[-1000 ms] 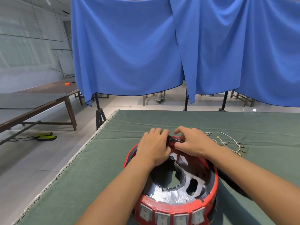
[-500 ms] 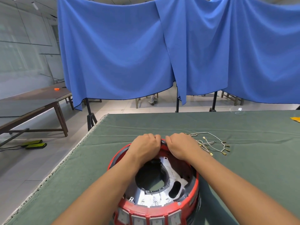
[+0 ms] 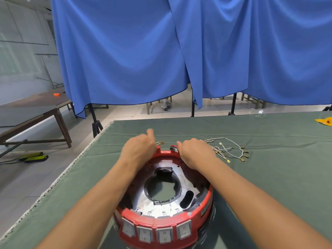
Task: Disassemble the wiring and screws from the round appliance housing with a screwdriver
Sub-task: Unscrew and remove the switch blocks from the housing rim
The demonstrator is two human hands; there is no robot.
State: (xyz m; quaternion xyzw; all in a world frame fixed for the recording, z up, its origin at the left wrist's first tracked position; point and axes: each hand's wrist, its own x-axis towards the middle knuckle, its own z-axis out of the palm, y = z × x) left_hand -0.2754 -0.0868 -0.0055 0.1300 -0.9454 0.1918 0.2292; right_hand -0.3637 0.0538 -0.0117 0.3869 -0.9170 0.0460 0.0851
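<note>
the round red housing (image 3: 164, 220) sits on the green-covered worktop (image 3: 269, 177) directly before you, four rocker switches (image 3: 156, 233) facing you. your left hand (image 3: 139, 150) grips brass-tipped wire ends (image 3: 160, 143) at the far rim. your right hand (image 3: 195, 151) is curled over a dark part (image 3: 173, 148) on that rim. loose wires (image 3: 231, 151) lie just right of the right hand.

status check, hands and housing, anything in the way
Left hand pinching wire terminals. Right hand gripping red housing far rim. Loose wires beside, nothing blocking.
</note>
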